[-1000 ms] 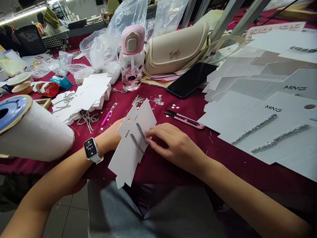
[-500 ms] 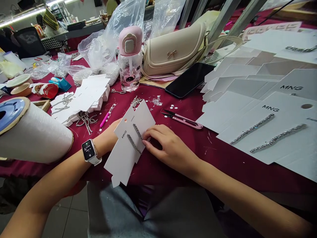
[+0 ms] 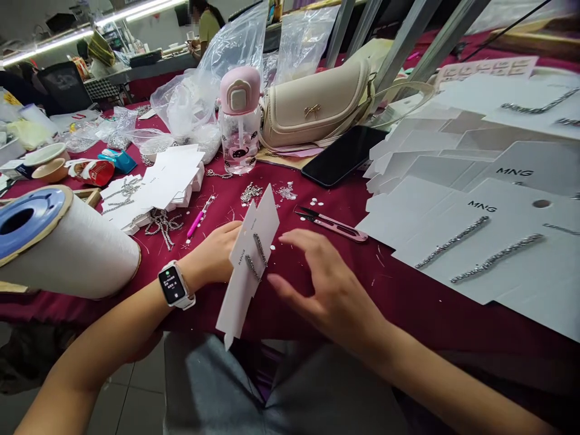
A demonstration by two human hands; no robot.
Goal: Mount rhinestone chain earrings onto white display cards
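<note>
My left hand holds a white jewelry card up on its edge, and its fingers are hidden behind the card. The card is printed MNG and carries two silver chain strips. Just to the right of it, my right hand is apart from the card, with thumb and fingers spread and nothing between them. Past the hands lie pink thread snips, a pile of small silver chain bits and some clear bits. A magenta pen-like tool rests beyond my left wrist.
A large thread spool stands at left. White cards are stacked behind it, with chains around. Finished-looking MNG cards overlap at right. A pink-lidded bottle, beige handbag and black phone stand or lie farther back.
My right hand has let go of the card's right edge, opened and drawn away to the right. The card has turned to a steeper, more edge-on angle in my left hand.
</note>
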